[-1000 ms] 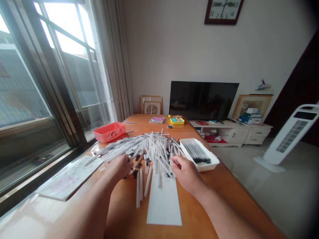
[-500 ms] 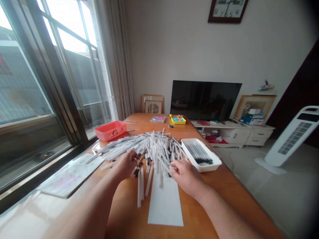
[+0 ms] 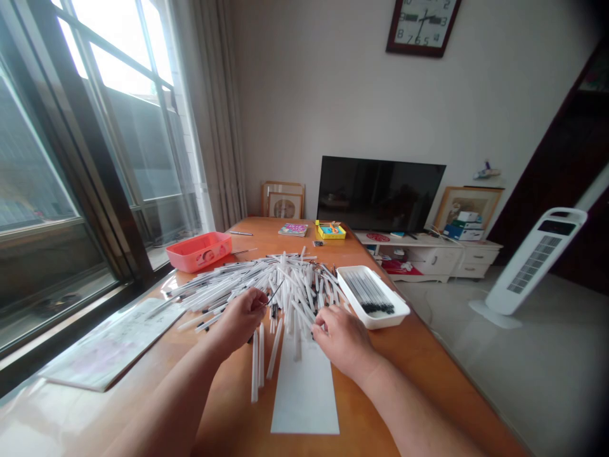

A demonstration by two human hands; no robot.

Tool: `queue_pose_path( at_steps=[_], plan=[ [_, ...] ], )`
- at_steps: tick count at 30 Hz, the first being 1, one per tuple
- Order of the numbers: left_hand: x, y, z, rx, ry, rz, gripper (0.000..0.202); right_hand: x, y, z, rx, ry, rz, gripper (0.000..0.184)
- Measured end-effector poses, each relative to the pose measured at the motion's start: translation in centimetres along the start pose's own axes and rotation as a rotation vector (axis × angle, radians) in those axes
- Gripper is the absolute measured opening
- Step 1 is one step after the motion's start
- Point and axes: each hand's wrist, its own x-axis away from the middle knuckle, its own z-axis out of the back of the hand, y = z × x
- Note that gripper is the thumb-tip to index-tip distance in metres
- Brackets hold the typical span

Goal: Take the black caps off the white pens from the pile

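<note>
A big heap of white pen barrels [image 3: 266,279] lies across the wooden table [image 3: 390,355]. My left hand [image 3: 242,314] is closed at the heap's near edge, pinching a thin dark pen refill [image 3: 275,292] that points up and right. My right hand [image 3: 340,336] rests closed on the heap's near right side, fingers curled on a white barrel. A white tray [image 3: 397,311] of dark refills sits just right of the heap. A white paper strip [image 3: 304,393] lies in front of my hands.
A red plastic basket [image 3: 202,251] stands at the left by the window. Printed sheets [image 3: 114,343] lie at the near left. A yellow box [image 3: 332,230] and a booklet [image 3: 292,229] sit at the far end. A tower fan [image 3: 528,266] stands on the floor, right.
My left hand closed and lifted a dark refill from the heap. My right hand drew slightly nearer. The camera shifted a little to the right.
</note>
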Motion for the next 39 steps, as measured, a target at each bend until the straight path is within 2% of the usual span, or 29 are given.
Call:
queue_pose_path(
  at_steps=[4, 9, 12, 16, 22, 26, 31, 39],
  plan=[
    [0.1, 0.1, -0.1, 0.172, -0.038, -0.042, 0.019, 0.3, -0.5, -0.4, 0.049, -0.051, -0.017, 0.012],
    [0.4, 1.0, 0.6, 0.326, -0.017, 0.02, 0.018, 0.0, -0.3, -0.8, 0.066, -0.085, -0.083, 0.009],
    [0.5, 1.5, 1.3, 0.425, 0.03, 0.065, 0.018, -0.3, 0.2, -0.9, 0.002, -0.066, -0.125, 0.01],
    [0.0, 0.8, 2.1, 0.598, 0.095, 0.089, 0.02, -0.4, 1.1, -0.3, -0.27, -0.037, -0.193, 0.014],
    [-1.1, -1.0, 3.0, 0.895, 0.144, 0.076, 0.021, -0.4, 1.4, 0.8, -1.033, -0.092, -0.38, 0.009],
    [-1.1, -0.8, 3.7, 0.982, 0.139, 0.094, 0.018, -0.8, 1.5, 1.4, -1.391, 0.011, -0.51, 0.011],
    [-0.6, -0.1, 4.2, 1.029, 0.065, 0.078, 0.013, -1.2, 2.1, 2.1, -1.576, 0.127, -0.572, 0.013],
    [-0.3, -0.1, 4.3, 1.039, -0.021, 0.043, 0.01, -1.2, 2.2, 2.3, -1.616, 0.144, -0.558, 0.012]
  ],
)
